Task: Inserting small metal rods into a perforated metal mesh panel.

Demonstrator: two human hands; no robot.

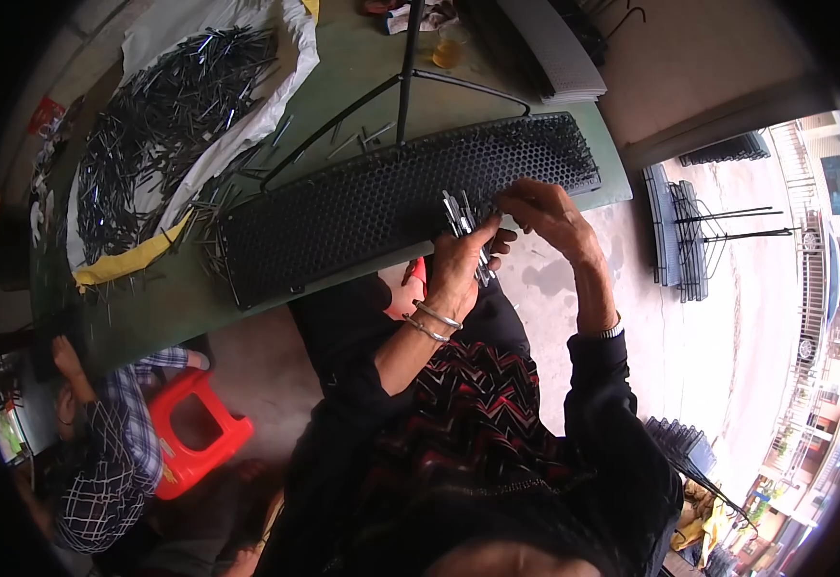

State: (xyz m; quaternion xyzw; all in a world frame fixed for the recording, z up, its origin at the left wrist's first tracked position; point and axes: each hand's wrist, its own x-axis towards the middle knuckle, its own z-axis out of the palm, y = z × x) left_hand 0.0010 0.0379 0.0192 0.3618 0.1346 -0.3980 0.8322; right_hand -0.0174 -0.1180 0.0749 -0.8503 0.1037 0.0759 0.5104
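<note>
A bundle of thin silvery and dark metal pins (460, 213) is gripped in my left hand (456, 267), and the pins stick out above and below the fingers. My right hand (556, 219) is beside it, thumb and fingers pinched together just off the near edge of the panel. What sits between those fingertips is too small to make out. Beyond both hands lies a long black panel (343, 213) with a honeycomb of holes. Its far right end bristles with small dark points (556, 137).
The green table (150, 322) carries a white sack (285, 91) heaped with loose pins (179, 106). A black metal stand (403, 91) rises behind the panel. Stacked grey panels (559, 62) and a cup of amber liquid (447, 53) are farther back. A red stool (232, 433) and another person (107, 471) are at left.
</note>
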